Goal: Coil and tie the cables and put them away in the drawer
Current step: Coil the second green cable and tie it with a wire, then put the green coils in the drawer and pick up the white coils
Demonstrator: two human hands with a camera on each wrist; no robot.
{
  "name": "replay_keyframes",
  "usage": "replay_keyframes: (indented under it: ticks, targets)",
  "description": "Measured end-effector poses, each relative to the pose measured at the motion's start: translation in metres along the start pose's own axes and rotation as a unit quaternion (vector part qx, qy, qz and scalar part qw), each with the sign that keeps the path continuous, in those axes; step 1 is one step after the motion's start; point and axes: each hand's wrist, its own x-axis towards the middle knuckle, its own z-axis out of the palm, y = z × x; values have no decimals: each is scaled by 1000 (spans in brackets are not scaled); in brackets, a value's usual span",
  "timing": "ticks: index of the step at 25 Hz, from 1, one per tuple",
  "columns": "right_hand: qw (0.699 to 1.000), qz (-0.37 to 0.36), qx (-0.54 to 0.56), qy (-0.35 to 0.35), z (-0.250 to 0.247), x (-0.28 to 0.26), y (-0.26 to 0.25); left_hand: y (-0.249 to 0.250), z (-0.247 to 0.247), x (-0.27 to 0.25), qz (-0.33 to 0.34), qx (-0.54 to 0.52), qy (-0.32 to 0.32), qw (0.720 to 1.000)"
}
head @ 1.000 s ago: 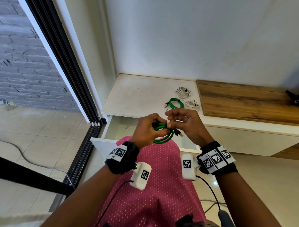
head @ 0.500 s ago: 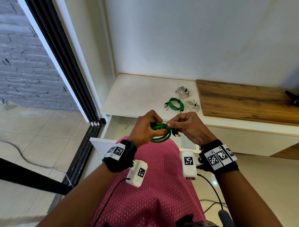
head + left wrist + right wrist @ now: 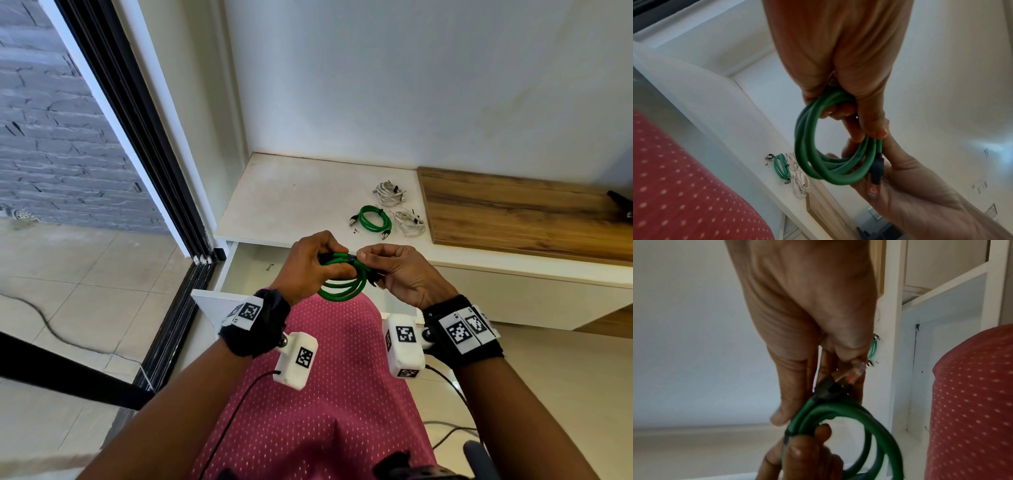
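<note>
A green cable [image 3: 342,286] coiled into several loops hangs between my two hands above the open white drawer [image 3: 250,265]. My left hand [image 3: 310,265] grips the top of the green coil [image 3: 818,146]. My right hand [image 3: 387,269] pinches the green coil [image 3: 838,415] at its upper right, where a dark band wraps the strands, and the coil's black plug with a clear tip [image 3: 851,374] lies against its fingers. On the white cabinet top [image 3: 294,202] lie a second green coil [image 3: 371,222] and two white coils [image 3: 388,192], [image 3: 409,222].
A wooden top [image 3: 520,212] adjoins the white cabinet top on the right. A black-framed sliding door [image 3: 144,137] stands at the left, with tiled floor [image 3: 68,274] beyond it. My pink dotted garment [image 3: 325,394] fills the lower middle. The wall [image 3: 411,85] rises behind the cabinet.
Both hands have risen slightly with the green coil. My right hand's fingers have shifted along the top of the coil, closer to my left hand.
</note>
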Motion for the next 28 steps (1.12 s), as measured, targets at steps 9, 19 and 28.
replay_keyframes:
  ticks: [9, 19, 28]
  targets:
    - [957, -226, -182, 20, -2, 1, 12, -7, 2, 5, -51, -140, -18, 989]
    - [951, -217, -219, 34, -12, 31, 30, -23, 7, 26, -126, -212, 23, 969]
    - [985, -74, -23, 152, -49, 124, 25, -60, 4, 109, -327, -161, 7, 931]
